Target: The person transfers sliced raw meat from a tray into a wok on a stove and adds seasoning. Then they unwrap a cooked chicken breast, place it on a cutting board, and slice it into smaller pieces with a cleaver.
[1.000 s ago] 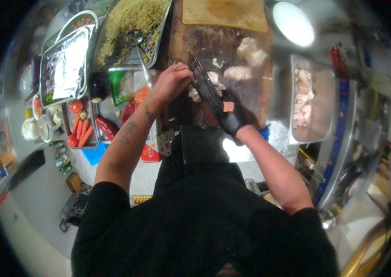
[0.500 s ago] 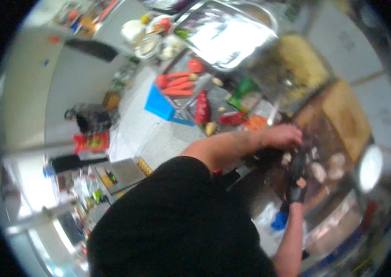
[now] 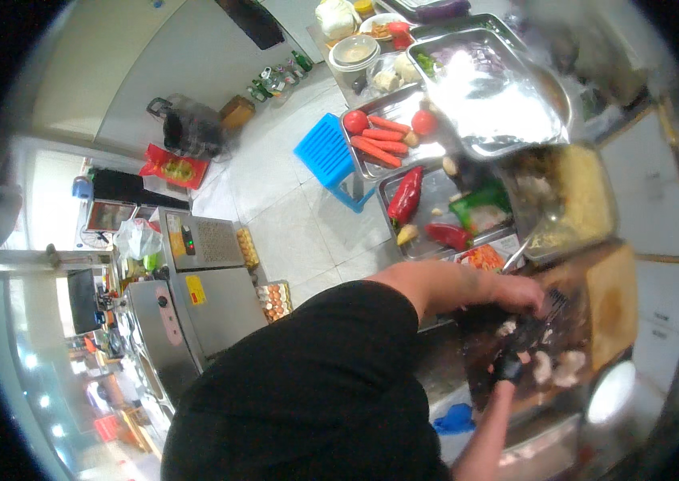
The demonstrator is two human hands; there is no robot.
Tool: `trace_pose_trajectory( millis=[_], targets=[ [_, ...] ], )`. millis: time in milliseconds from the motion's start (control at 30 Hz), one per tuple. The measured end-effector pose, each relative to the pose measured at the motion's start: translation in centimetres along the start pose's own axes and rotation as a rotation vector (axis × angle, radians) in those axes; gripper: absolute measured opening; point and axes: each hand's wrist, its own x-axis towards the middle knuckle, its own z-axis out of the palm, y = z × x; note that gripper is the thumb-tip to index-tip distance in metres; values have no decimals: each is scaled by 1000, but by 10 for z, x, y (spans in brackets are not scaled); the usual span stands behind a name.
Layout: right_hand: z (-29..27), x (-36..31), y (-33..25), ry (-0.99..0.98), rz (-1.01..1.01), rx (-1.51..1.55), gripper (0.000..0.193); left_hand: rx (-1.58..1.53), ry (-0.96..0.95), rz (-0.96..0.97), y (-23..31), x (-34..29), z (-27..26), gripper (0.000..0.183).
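My bare left hand is closed above a dark, wet cutting board. Beside its fingertips is a dark piece with pale slits; whether the hand grips it I cannot tell. My right hand wears a black glove and lies low over the board, nearer me; its fingers blend into the dark surface. A small pink patch shows at the glove. Pale raw meat pieces lie just right of the glove, and a small whitish scrap sits between my hands.
A yellowish wooden board and a white plate are on the right. Beyond the left hand stand trays with red peppers, carrots and a green packet. A blue plastic stool stands on the floor, egg trays nearby.
The view has swung and sharpened, shifting the trays to the right. Both hands still work over the dark board; the left hand remains closed.
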Motion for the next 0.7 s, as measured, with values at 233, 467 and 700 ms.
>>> trace_pose_trajectory(
  millis=[233,467,700],
  targets=[
    [11,45,19,54,-56,254,38,-31,-16,7,0,-5,-1,18],
    [5,43,-35,139,-210,179,36,280,-232,-46,11,-21,-27,9],
    [-32,-10,-69,229,-237,45,33,52,79,-495,55,-21,-31,19]
  ],
)
